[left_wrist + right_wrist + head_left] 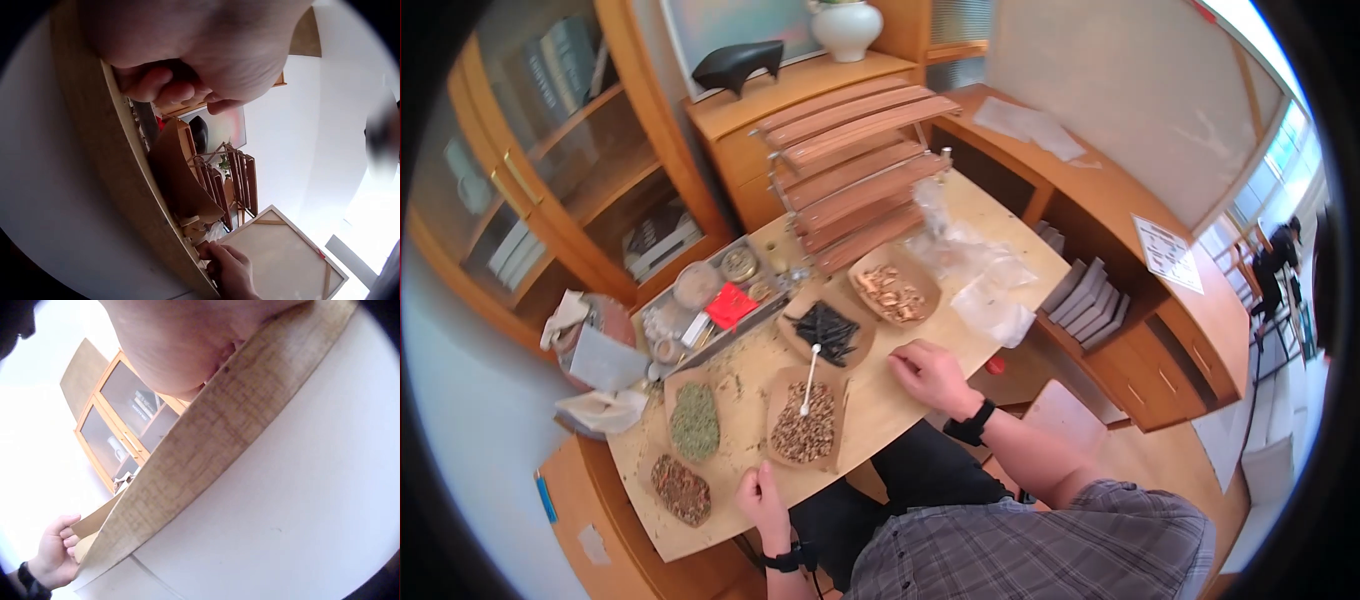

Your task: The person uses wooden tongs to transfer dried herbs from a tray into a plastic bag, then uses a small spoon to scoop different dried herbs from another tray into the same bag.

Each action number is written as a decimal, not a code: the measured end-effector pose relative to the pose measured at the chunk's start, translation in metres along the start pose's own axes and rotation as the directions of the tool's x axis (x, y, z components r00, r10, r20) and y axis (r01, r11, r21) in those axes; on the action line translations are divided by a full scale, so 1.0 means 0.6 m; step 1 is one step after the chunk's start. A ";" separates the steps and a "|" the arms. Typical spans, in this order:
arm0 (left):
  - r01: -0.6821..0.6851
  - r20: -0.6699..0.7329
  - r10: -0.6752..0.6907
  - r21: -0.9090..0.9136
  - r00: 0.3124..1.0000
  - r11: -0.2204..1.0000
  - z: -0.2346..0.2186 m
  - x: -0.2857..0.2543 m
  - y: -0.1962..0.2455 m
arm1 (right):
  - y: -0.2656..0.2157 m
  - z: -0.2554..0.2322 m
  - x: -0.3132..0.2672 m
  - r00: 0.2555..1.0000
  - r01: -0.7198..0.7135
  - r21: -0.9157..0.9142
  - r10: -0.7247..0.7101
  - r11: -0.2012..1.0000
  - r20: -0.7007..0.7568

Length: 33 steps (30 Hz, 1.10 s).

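My left hand (766,508) is at the table's near edge, below a tray of brown pieces (803,428) with a white spoon (810,380) in it. Its fingers, loosely curled in the left wrist view (187,50), hold nothing visible. The right hand (935,378) rests on the tabletop near its right edge, fingers loosely bent and nothing seen in them; the right wrist view (200,347) hides most of its fingers behind the table edge. Farther back lie a tray of black strips (828,335) and a tray of pale tan pieces (895,290).
Green dried leaves (695,420) and a reddish mix (681,490) lie at the left. Behind them stands a grey box (750,318) with jars and a red packet (730,306). A slatted wooden rack (855,175) and clear plastic bags (990,290) occupy the far side.
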State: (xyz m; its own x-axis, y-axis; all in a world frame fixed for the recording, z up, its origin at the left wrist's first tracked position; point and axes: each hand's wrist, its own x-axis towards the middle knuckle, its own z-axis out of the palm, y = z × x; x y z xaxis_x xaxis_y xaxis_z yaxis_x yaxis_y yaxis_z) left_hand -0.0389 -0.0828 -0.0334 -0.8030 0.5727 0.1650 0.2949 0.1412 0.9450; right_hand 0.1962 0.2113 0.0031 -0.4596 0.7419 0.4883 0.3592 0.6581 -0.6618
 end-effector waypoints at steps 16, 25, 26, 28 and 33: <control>-0.027 -0.096 0.034 0.076 0.995 0.997 0.038 0.010 -0.010 | 0.005 -0.034 0.002 0.990 -0.055 0.123 0.038 0.991 0.137; -0.034 -0.068 0.039 0.069 0.997 0.997 0.038 0.004 0.026 | 0.048 -0.200 0.006 0.961 0.047 -0.387 -0.147 0.921 -0.233; -0.064 -0.051 0.069 0.090 0.996 0.994 0.037 0.004 0.026 | 0.056 -0.219 -0.002 0.958 0.027 -0.444 -0.150 0.896 -0.244; -0.066 -0.046 0.069 0.071 0.997 0.995 0.036 0.001 0.022 | 0.067 -0.245 -0.011 0.944 -0.015 -0.596 -0.185 0.803 -0.274; -0.076 -0.026 0.078 0.056 0.997 0.996 0.036 0.002 0.023 | 0.167 -0.257 -0.037 0.958 -0.214 -0.597 0.048 0.773 -0.282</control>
State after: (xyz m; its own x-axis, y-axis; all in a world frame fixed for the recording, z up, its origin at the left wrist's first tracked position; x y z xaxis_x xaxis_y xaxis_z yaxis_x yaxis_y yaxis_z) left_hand -0.0247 -0.0628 -0.0265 -0.7906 0.5611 0.2452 0.3839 0.1421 0.9124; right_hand 0.3677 0.2808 0.0136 -0.1942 0.7787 0.5966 0.8611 0.4267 -0.2765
